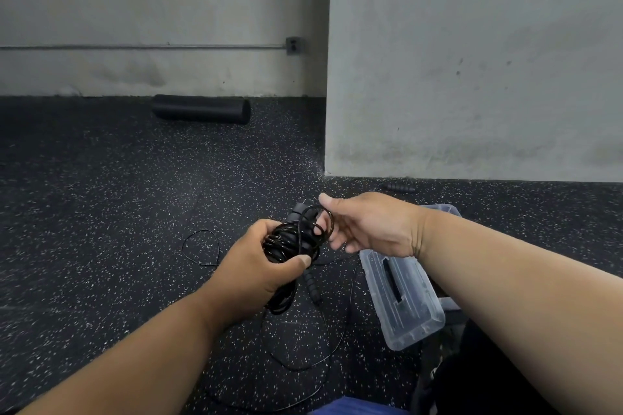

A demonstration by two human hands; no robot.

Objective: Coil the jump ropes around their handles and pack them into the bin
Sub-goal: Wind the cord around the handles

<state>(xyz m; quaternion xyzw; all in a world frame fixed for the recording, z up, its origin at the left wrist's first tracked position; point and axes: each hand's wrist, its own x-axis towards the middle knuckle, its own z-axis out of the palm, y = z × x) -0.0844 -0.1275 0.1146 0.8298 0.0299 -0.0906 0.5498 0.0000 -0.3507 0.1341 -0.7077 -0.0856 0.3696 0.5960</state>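
1. The jump rope [292, 239] sits at the centre of the frame as a glossy black bundle, its cord wound in several turns around a handle, lifted above the floor.
2. Our left hand [259, 266] is curled round the bundle with the thumb pressed across the coils; our right hand [367, 222], just right of centre, has its fingers hooked through the last loop of cord, thumb raised.
3. We judge the cord light, thin and springy, with a slick sheen, so the turns will likely loosen if the thumb lets up. The handle under the coils is the stiff part and the best place to grip; the free loop needs tension from the other hand.
4. Below the bundle a second handle [312, 283] hangs or lies, and slack cord [303, 364] trails in wide loops over the speckled floor [101, 212] toward the bottom of the frame.
5. The clear plastic bin [401, 300] lies on the floor at lower right, just beside our right forearm.
6. At upper left, a black foam roller [202, 108] rests against the wall.
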